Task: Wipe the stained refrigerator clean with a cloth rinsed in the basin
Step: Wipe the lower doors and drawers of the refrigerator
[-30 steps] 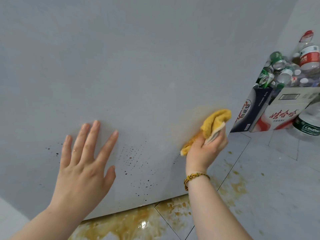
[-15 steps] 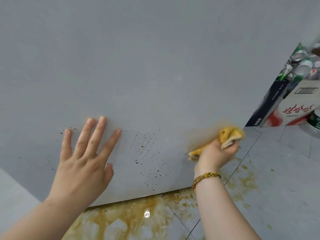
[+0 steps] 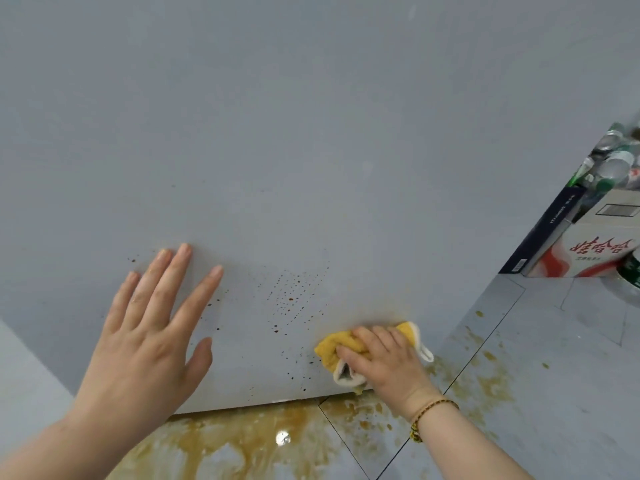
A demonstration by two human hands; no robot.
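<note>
Your right hand point(image 3: 388, 365) has dropped lower on the refrigerator point(image 3: 311, 150), gripping the cloth point(image 3: 332, 345) near its bottom edge; your left hand point(image 3: 149, 341) lies flat and spread beside brown specks point(image 3: 291, 299).

The right hand point(image 3: 388, 362) swept the yellow cloth point(image 3: 341, 344) down and leftward — from the panel's right edge to its lower rim.

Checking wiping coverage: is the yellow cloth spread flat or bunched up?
Bunched up. The cloth is wadded under the right hand, folds showing either side, low on the refrigerator.
</note>
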